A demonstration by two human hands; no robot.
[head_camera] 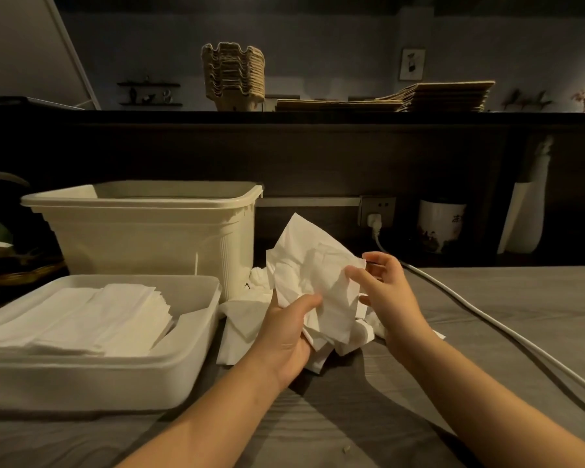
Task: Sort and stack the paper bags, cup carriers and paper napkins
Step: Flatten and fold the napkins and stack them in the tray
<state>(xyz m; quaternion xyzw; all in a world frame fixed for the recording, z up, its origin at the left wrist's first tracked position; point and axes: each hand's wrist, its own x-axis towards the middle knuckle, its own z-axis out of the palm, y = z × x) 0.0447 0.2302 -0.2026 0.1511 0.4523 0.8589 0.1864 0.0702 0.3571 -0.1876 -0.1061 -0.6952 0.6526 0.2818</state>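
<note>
Right of the tall cream plastic bin (149, 238), the crumpled white paper napkin (313, 265) hides the fingers of your left hand (284, 346).

The paper napkins (318, 265) are white, the tub (142, 231) cream. The tabletop (520, 292) is grey with a faint wood grain; cup carriers (232, 76) and paper bags (446, 96) are brown.

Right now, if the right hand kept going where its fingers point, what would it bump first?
The white napkin; the right hand pinches its edge. Beyond that, probably the cream bin, though depth is unclear.
</note>
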